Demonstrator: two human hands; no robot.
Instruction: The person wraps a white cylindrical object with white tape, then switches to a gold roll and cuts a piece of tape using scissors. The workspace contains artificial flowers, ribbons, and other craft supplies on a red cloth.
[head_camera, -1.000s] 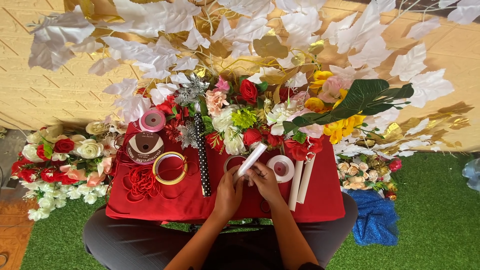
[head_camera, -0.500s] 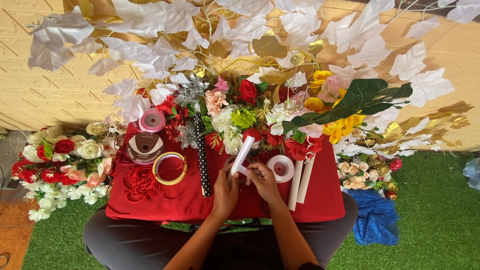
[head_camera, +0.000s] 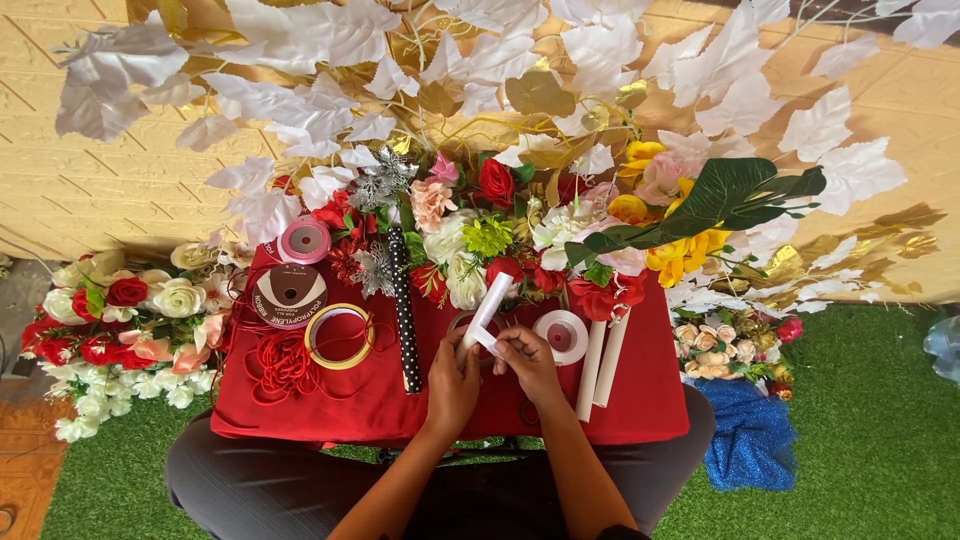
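Head view, looking down on a lap covered by a red cloth (head_camera: 330, 400). A white tube (head_camera: 486, 309) is held tilted, its upper end pointing away from the person. The left hand (head_camera: 452, 376) is closed around the tube's lower end; the grip itself is partly hidden by the knuckles. The right hand (head_camera: 527, 358) is pinched on a strip of white tape (head_camera: 487, 341) at the tube's base; whether the strip is joined to the tube cannot be made out.

Just right of the right hand a white tape roll (head_camera: 563, 335) is seen flat on the cloth, and beyond it two more white tubes (head_camera: 601, 366) lie side by side. Just left of the left hand a black dotted stick (head_camera: 404, 315) is laid lengthwise. Further left, a gold ring (head_camera: 340, 337), a brown ribbon spool (head_camera: 290, 293), a pink spool (head_camera: 305, 241) and tangled red cord (head_camera: 283, 365) are noted. Beyond the hands, artificial flowers (head_camera: 470, 235) crowd the cloth's far edge, hiding it. A round shape behind the left hand is mostly covered. The forearms are cut off by the bottom edge.
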